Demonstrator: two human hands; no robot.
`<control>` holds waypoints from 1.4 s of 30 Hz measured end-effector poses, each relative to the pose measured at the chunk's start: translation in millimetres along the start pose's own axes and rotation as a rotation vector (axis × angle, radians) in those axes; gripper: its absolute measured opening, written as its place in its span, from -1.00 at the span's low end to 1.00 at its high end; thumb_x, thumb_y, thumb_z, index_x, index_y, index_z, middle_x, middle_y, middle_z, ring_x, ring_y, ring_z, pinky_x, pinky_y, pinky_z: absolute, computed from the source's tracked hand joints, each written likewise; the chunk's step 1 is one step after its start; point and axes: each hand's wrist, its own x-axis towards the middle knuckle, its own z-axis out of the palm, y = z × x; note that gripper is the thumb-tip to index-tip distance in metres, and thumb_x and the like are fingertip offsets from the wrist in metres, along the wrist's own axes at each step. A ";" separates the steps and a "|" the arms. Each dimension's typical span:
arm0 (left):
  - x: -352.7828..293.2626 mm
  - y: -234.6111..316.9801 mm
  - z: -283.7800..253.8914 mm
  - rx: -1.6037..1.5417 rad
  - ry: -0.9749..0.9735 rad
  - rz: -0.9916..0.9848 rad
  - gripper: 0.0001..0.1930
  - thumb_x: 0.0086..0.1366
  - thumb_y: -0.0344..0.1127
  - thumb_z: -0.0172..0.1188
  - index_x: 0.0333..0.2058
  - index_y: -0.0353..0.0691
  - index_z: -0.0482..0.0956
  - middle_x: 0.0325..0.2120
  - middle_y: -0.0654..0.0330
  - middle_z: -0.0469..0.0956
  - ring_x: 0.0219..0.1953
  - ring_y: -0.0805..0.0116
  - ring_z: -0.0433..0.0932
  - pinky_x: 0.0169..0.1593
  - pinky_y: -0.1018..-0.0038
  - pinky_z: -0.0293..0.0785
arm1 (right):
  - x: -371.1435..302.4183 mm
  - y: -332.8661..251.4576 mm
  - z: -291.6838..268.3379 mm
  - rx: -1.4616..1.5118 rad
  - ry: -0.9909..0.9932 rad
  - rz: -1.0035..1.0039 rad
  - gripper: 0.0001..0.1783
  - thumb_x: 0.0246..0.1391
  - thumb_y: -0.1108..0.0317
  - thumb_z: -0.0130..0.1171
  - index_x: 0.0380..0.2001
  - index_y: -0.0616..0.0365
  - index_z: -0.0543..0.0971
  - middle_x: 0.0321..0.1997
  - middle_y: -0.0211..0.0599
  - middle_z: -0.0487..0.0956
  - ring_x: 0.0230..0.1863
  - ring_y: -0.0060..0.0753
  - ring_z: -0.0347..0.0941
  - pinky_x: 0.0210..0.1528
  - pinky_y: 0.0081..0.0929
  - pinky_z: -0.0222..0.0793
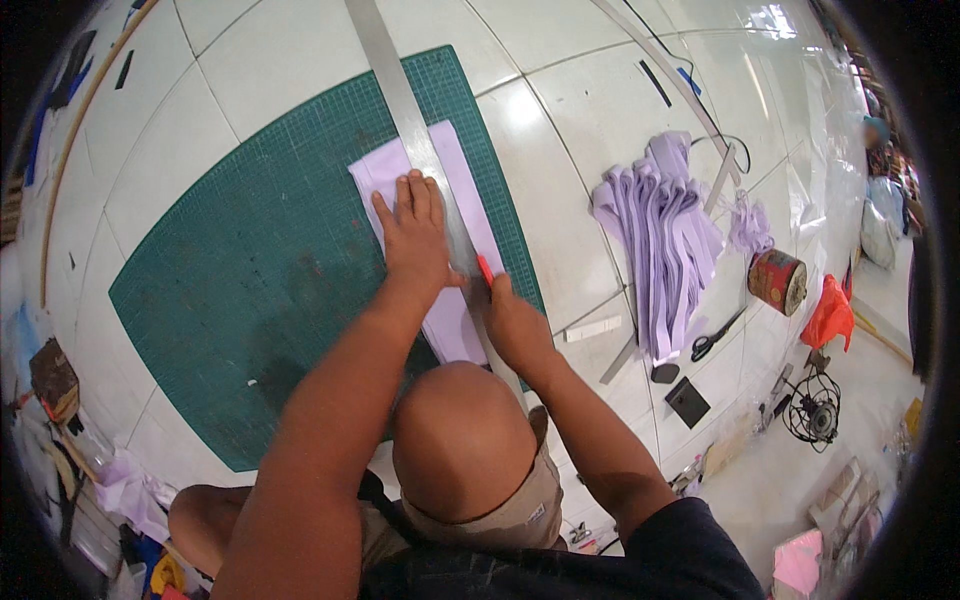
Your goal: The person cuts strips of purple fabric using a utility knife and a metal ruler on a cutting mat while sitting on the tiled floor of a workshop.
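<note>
A folded strip of lilac fabric [463,187] lies on a green gridded cutting mat [230,240]. Across the fabric runs a long metal ruler [385,60], reaching past the mat's far edge. My left hand [415,235] rests flat on the ruler and cloth, fingers stretched out and spread a little. Along the ruler's right edge, my right hand [515,320] is closed around a red-handled cutter [485,268]. The cutter's blade is too small to make out. My knee hides the near end of the fabric.
To the right, a bundle of lilac fabric strips [655,250] lies on white floor tiles. Beyond it are a rusty red tin [777,280], a red plastic bag [830,315] and a small fan [810,408]. Black scissors [715,337] and a dark flat square [687,402] lie closer.
</note>
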 end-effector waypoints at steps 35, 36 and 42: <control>2.9 -3.9 -3.2 -0.065 -0.145 0.006 0.35 -0.13 0.35 0.40 0.44 -0.32 -0.15 0.47 -0.14 -0.21 0.52 -0.08 -0.29 0.39 -0.33 -0.26 | 94.4 -80.1 -27.9 0.051 0.253 -0.154 -0.60 0.38 0.02 -0.18 -0.13 0.21 0.26 -0.27 0.18 0.62 -0.24 0.29 0.60 -0.17 0.14 0.48; 3.0 -3.2 -4.8 -0.061 -0.134 0.005 0.36 -0.13 0.36 0.40 0.44 -0.32 -0.15 0.47 -0.14 -0.21 0.52 -0.08 -0.29 0.39 -0.33 -0.26 | 95.3 -79.1 -28.3 0.041 0.251 -0.150 -0.60 0.38 0.02 -0.18 -0.13 0.21 0.25 -0.27 0.18 0.62 -0.25 0.30 0.60 -0.18 0.14 0.49; 3.5 -1.1 -3.7 -0.011 -0.164 -0.022 0.50 -0.26 0.49 0.40 0.46 -0.25 -0.25 0.49 -0.04 -0.26 0.53 -0.03 -0.33 0.39 -0.33 -0.26 | 96.1 -80.6 -37.8 0.018 0.231 -0.202 -0.61 0.39 0.05 -0.17 -0.12 0.22 0.27 -0.28 0.17 0.63 -0.25 0.27 0.61 -0.18 0.10 0.50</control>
